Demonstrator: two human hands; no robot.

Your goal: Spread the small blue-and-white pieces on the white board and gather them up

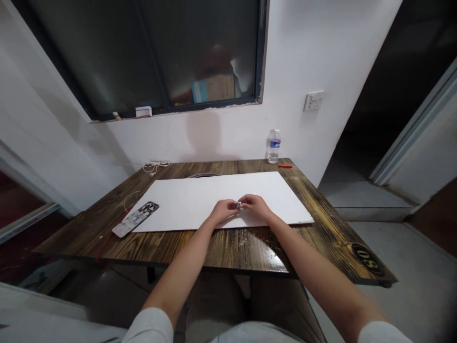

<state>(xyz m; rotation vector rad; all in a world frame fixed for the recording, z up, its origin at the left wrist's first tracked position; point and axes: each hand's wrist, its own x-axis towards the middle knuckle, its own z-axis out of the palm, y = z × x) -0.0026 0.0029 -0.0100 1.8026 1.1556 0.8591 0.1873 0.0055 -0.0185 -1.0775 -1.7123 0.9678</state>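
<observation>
Both hands meet over the near part of a white board point(200, 195) that lies flat on the wooden table. Between my fingertips is a small greyish object point(238, 206), too small to name. My left hand point(224, 210) is closed on it from the left, with the thumb and fingers pinched. From the other side, my right hand point(254, 206) pinches at the same object, its fingers curled and touching it. The palms and part of the object are hidden by the fingers.
A patterned phone point(137, 219) rests across the board's left corner. At the back stand a water bottle point(274, 146) and a red pen-like stick point(285, 166); a white cable point(155, 166) lies back left. The wooden table point(243, 245) has a round "08" plate point(367, 258).
</observation>
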